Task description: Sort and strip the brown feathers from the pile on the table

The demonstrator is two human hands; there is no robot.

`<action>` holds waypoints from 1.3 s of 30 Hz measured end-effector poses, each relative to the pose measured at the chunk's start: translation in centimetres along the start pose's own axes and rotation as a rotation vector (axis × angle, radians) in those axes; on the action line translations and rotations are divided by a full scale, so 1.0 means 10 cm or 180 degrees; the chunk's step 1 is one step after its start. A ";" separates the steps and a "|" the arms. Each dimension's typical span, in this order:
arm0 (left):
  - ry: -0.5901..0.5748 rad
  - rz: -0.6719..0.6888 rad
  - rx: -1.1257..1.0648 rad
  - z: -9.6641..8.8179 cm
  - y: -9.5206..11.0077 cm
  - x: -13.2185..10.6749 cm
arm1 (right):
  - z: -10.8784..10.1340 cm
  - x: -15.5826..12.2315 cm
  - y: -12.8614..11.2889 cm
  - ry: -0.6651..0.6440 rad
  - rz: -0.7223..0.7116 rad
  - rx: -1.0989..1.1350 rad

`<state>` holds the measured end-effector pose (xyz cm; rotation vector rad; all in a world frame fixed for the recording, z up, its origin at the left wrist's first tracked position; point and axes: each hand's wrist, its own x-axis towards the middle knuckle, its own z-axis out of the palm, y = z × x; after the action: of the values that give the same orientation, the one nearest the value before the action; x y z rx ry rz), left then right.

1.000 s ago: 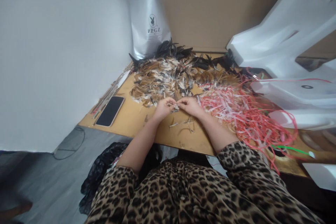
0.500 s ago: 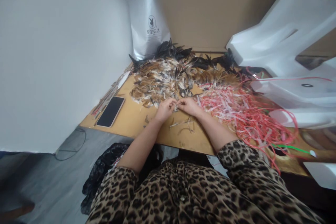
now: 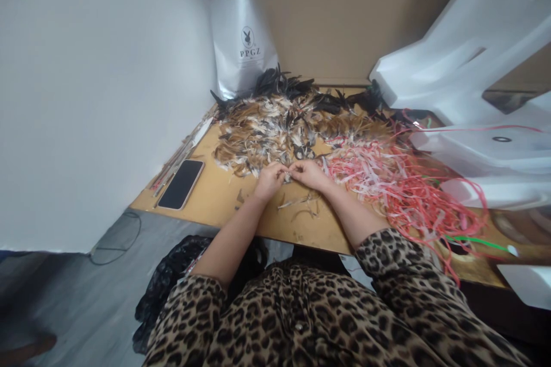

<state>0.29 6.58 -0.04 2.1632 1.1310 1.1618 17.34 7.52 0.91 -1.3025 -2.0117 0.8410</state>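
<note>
My left hand (image 3: 270, 179) and my right hand (image 3: 309, 175) meet fingertip to fingertip low over the table, both closed in a pinch. A small pale feather (image 3: 287, 178) shows at their fingertips, mostly hidden by the fingers. Just beyond lies a wide heap of brown, white and black feathers (image 3: 253, 132). To the right of my right hand spreads a tangle of red and pale pink strips (image 3: 387, 178). A few loose feathers (image 3: 298, 202) lie on the tabletop between my forearms.
A phone (image 3: 181, 183) lies on the table (image 3: 215, 206) at left, beside thin sticks (image 3: 174, 155). A white printed bag (image 3: 245, 69) stands at the back. White plastic pieces (image 3: 473, 155) crowd the right. Below the table edge is a black plastic bag (image 3: 167, 281).
Both hands stay at nearly the same spot, with only a slight shift of the fingers. The view has moved very slightly.
</note>
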 end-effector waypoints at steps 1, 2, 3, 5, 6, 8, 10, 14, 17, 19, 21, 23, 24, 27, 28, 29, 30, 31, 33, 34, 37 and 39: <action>0.0023 -0.0011 0.0020 0.00 0.00 0.00 | 0.01 0.00 0.00 0.0063 -0.0023 -0.0038; 0.0043 -0.0014 0.0035 0.00 0.00 0.00 | 0.02 0.00 0.01 0.0130 -0.0038 -0.0080; 0.0061 0.0002 0.0039 0.00 0.00 0.00 | 0.03 0.00 0.01 0.0199 -0.0044 -0.0120; 0.0120 0.0076 0.0012 -0.02 0.00 -0.01 | 0.04 0.01 0.02 0.0336 -0.0026 -0.0196; 0.0158 0.0112 -0.0011 -0.03 0.00 -0.01 | 0.05 0.01 0.02 0.0413 0.0005 -0.0230; 0.0224 0.0131 -0.0055 -0.05 0.01 -0.02 | 0.06 0.01 0.03 0.0577 0.0080 -0.0276; 0.0242 0.0082 -0.0094 -0.06 0.01 -0.02 | 0.06 0.01 0.04 0.0722 0.0143 -0.0280; 0.0246 -0.0159 -0.0185 -0.08 0.03 -0.03 | 0.04 -0.01 0.04 0.0850 0.0218 -0.0225; 0.0232 -0.0360 -0.0383 -0.07 0.02 -0.04 | 0.03 -0.02 0.03 0.0876 0.0275 -0.0117; 0.0214 -0.0539 -0.0620 -0.04 0.01 -0.04 | 0.03 -0.03 0.01 0.0903 0.0304 -0.0017; 0.0197 -0.0882 -0.1057 -0.01 0.01 -0.04 | 0.03 -0.03 -0.02 0.0939 0.0315 0.0086; 0.0164 -0.1330 -0.1646 0.01 0.03 -0.03 | 0.02 -0.04 -0.07 0.0984 0.0275 0.0162; 0.0145 -0.1535 -0.1933 0.01 0.05 -0.02 | 0.01 -0.05 -0.10 0.1026 0.0227 0.0165; -0.0006 -0.1835 -0.2503 -0.03 0.13 0.02 | -0.01 -0.07 -0.18 0.1248 -0.0014 -0.0032; -0.0067 -0.1918 -0.2694 -0.04 0.16 0.03 | -0.01 -0.08 -0.21 0.1318 -0.0110 -0.0125; -0.0084 -0.1999 -0.2838 -0.05 0.18 0.04 | 0.00 -0.08 -0.23 0.1366 -0.0202 -0.0205; -0.0089 -0.2064 -0.2902 -0.06 0.19 0.04 | 0.01 -0.09 -0.25 0.1387 -0.0285 -0.0267; -0.0075 -0.2124 -0.2933 -0.07 0.20 0.04 | 0.02 -0.10 -0.27 0.1388 -0.0358 -0.0310; -0.0019 -0.2199 -0.2955 -0.06 0.19 0.04 | 0.05 -0.11 -0.29 0.1342 -0.0462 -0.0340; 0.0009 -0.2215 -0.2995 -0.06 0.18 0.03 | 0.07 -0.11 -0.30 0.1315 -0.0486 -0.0298; 0.0057 -0.2203 -0.3264 -0.06 0.14 0.02 | 0.09 -0.10 -0.31 0.1313 -0.0358 0.0212; 0.0055 -0.2179 -0.3482 -0.08 0.12 0.03 | 0.08 -0.08 -0.29 0.1334 -0.0084 0.0899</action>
<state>0.25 6.10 1.37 0.8449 0.8086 1.0689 15.41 5.66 2.54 -1.1730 -1.5204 0.7359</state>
